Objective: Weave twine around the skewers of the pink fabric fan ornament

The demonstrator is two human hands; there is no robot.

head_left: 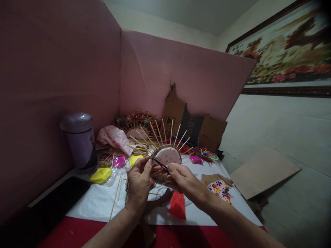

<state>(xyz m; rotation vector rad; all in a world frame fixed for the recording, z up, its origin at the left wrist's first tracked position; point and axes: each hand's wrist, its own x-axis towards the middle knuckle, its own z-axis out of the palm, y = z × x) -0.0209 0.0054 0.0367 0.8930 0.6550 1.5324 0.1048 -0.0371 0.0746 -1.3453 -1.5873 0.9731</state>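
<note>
A fan-shaped craft piece, with a spotted half-round cloth face, a braided brown rim and thin wooden sticks spreading upward, stands just beyond my hands. My left hand is closed, thumb and forefinger pinching at its lower left edge. Any thin strand between those fingertips is too small to make out. In my closed right hand is a slender dark pointed tool, its tip reaching left to my left fingertips. Its exact kind is unclear. Below the hands lie a loose thin cord and a red packet.
A second, decorated fan piece stands behind, beside spotted cloth. Torn cardboard leans at the back. Left are a purple tumbler, a black phone and a yellow packet. Flowered fabric lies right on the white-covered table.
</note>
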